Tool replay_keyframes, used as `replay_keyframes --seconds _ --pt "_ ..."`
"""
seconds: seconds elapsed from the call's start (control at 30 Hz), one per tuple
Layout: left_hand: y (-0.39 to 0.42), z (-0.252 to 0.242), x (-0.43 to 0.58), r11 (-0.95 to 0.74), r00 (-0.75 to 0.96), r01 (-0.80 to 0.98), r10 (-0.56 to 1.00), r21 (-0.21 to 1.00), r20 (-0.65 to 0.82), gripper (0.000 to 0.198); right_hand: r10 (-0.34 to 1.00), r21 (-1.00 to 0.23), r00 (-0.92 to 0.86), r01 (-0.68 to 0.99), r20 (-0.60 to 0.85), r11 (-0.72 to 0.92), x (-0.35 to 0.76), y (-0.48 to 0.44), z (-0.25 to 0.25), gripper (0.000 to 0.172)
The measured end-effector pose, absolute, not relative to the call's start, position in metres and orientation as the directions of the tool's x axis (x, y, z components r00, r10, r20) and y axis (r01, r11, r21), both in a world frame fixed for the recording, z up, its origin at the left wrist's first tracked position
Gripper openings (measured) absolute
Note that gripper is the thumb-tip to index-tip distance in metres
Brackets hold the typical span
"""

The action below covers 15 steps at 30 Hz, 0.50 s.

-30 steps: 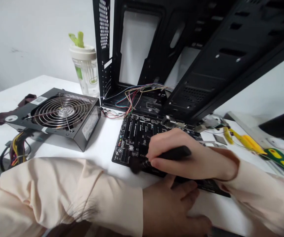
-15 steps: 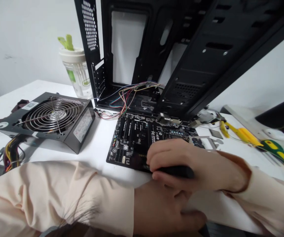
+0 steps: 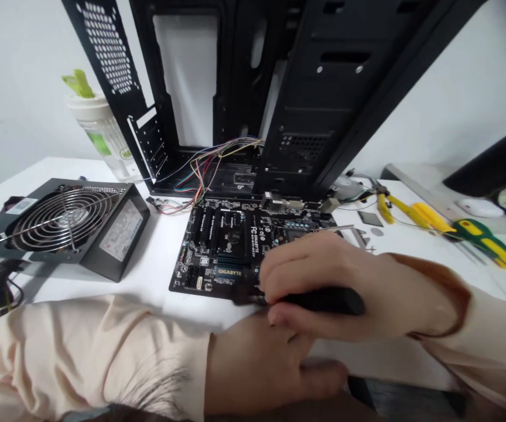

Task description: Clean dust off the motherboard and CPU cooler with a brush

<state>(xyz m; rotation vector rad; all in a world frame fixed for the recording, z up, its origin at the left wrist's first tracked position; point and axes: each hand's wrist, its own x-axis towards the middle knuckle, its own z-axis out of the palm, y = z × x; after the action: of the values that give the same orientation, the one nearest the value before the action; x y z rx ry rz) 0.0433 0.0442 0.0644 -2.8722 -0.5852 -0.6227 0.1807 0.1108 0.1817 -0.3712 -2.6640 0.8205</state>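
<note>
My right hand [image 3: 310, 281] is closed around the black handle of a brush [image 3: 323, 300]. The brush's dark, blurred head lies over the front edge of a black motherboard [image 3: 211, 234], close to the heatsink [image 3: 229, 272] marked GIGABYTE. Below it my left hand [image 3: 264, 363] rests by the board's front edge, thumb stretched out to the right. The right hand overlaps its other fingers, so whether they touch the board is hidden.
Behind the board stands an open black computer case [image 3: 235, 105] with loose coloured wires [image 3: 204, 164]. A power supply [image 3: 72, 228] sits left, a clear bottle [image 3: 108, 140] behind it. Yellow-handled pliers [image 3: 385, 208] and a green-and-yellow screwdriver [image 3: 485, 237] lie right.
The view has turned a little, so everything sits farther left. The brush head has moved off the GIGABYTE heatsink towards the board's front edge, uncovering the label. My left hand stays low beside it.
</note>
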Motion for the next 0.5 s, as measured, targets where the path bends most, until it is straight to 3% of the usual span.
replay_keyframes --seconds 0.1,0.2,0.37,0.5 --pt "0.044 0.071 0.042 -0.919 0.872 0.363 0.276 -0.156 0.404 0.033 0.313 -0.576 -0.922 0.131 0.228 0.807 0.190 0.111 0.179 0.015" --pt "0.046 0.080 0.041 -0.930 0.890 0.325 0.241 -0.169 0.387 0.034 0.314 -0.582 -0.930 0.151 0.189 0.799 0.204 0.112 0.178 0.020" --pt "0.047 0.085 0.041 -0.919 0.916 0.323 0.244 -0.227 0.319 0.036 0.448 -0.572 -0.817 0.185 0.362 0.799 0.221 0.113 0.174 0.016" --pt "0.044 0.083 0.042 -0.912 0.903 0.342 0.253 -0.226 0.346 0.036 0.401 -0.558 -0.831 0.137 0.385 0.818 0.229 0.114 0.168 0.011"
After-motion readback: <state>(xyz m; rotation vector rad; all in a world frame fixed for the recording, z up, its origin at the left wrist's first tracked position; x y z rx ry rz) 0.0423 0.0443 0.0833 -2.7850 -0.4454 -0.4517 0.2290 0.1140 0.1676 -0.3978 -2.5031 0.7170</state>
